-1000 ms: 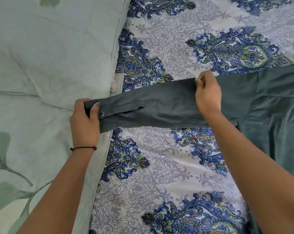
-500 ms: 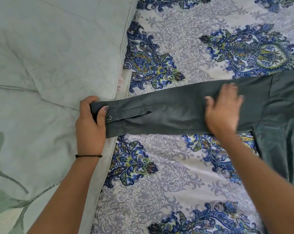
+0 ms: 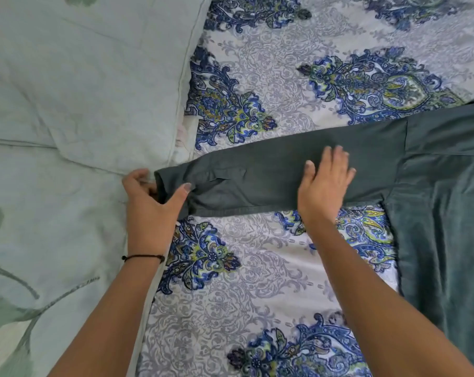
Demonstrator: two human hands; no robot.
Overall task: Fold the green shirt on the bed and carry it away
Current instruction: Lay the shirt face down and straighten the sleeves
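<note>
The green shirt (image 3: pixel 434 202) lies on the bed (image 3: pixel 271 268), its body spread flat at the right edge of the view and running off the frame there. One long sleeve (image 3: pixel 257 175) stretches out from the shoulder seam toward the left, its long axis nearly horizontal across the view, tilted so that the cuff end sits a little lower than the shoulder end. The cuff (image 3: pixel 168 186) points left and reaches the edge of a pale green pillow (image 3: pixel 94 91), which lies on the left side of the bed on a light cover printed with leaves (image 3: pixel 18 295). The sleeve rests on a sheet patterned with blue and yellow-green paisley.

The left hand (image 3: pixel 149 210) is at the cuff: its grip is clamped on the fabric, thumb on top of the sleeve and fingers curled round the cuff's end. A thin black band (image 3: pixel 143 257) circles the left wrist. The right hand (image 3: pixel 323 183) lies flat on the middle of the sleeve, palm down, fingers spread apart and pointing away from the person; it presses on the cloth without clasping anything. Its image is slightly blurred. Between the two hands the sleeve lies fairly smooth, with a small crease and the placket slit just right of the left thumb.
</note>
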